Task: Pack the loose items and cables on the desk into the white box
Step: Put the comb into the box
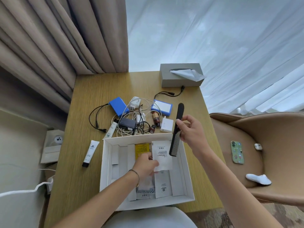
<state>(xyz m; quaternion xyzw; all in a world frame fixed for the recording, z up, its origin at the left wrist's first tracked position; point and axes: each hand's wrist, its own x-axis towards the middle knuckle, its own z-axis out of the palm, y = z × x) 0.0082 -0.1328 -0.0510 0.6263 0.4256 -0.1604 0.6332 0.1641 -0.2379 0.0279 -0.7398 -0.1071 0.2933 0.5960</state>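
Reaching in from the lower edge, two bare forearms stretch over a white box (187, 170) on a wood-grain surface (92, 89). The right hand (189, 129), raised above the box's far right corner, pinches a black comb (176, 130) at its middle between thumb and curled fingers; the comb hangs nearly upright, smooth handle up, fine teeth over the box. The left hand (145, 165), a thin band at its wrist, is lowered inside the box, fingers curled down on a flat white sachet (162, 155); whether they grip it or only press it, I cannot tell. The box is shallow, square, matt cardboard, with folded white dividers, a yellow packet (141, 149) and more flat sachets within. Just beyond the box lies a tangle of white and black cables (126, 129), two blue rectangular packs (118, 106), a dark adapter (127, 124), a white charger (167, 125) and small brown bottles (155, 118). A white tube (90, 153) with a black cap lies left of the box. A grey tissue box (180, 79) stands beyond the tangle.
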